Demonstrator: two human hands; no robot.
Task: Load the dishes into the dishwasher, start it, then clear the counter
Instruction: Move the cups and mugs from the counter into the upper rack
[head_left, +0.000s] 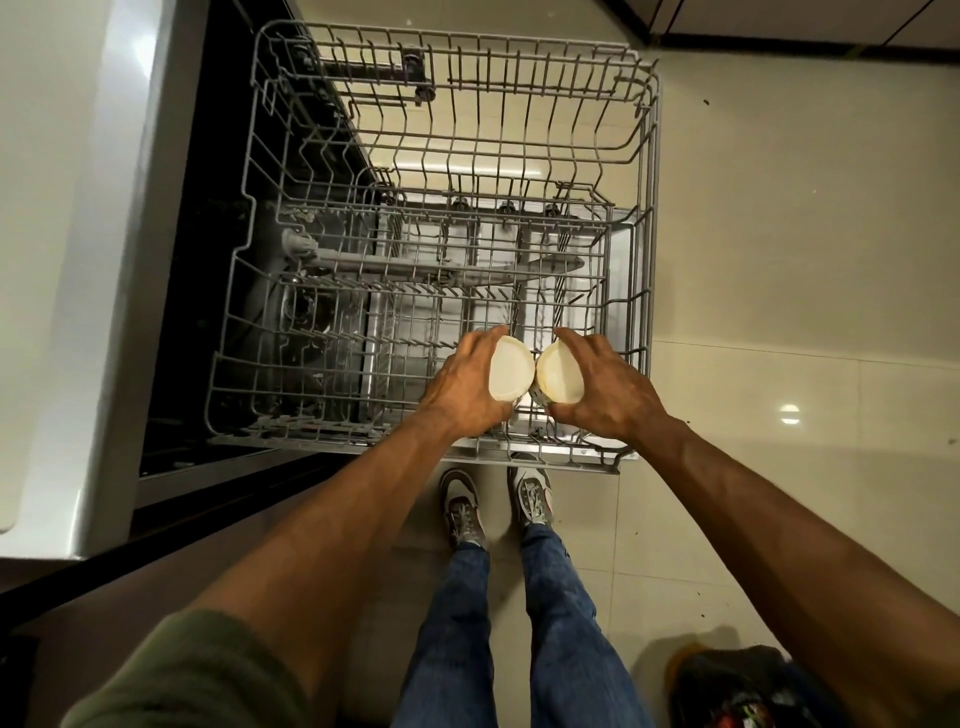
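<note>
The dishwasher stands open with its grey wire upper rack (244, 291) pulled out toward me, and a lower rack (415, 312) shows beneath it. My left hand (465, 384) grips a small cream bowl (510, 370), tilted on its side over the rack's near right corner. My right hand (602, 387) grips a second cream bowl (558, 375) right beside the first. The two bowls almost touch rim to rim. Both racks hold no other dishes that I can see.
The pale counter (47, 260) runs along the left, above the dishwasher's dark opening (208, 208). Beige tiled floor (779, 260) lies to the right. My feet (493, 499) stand at the rack's front edge. A dark bag (737, 686) sits on the floor at bottom right.
</note>
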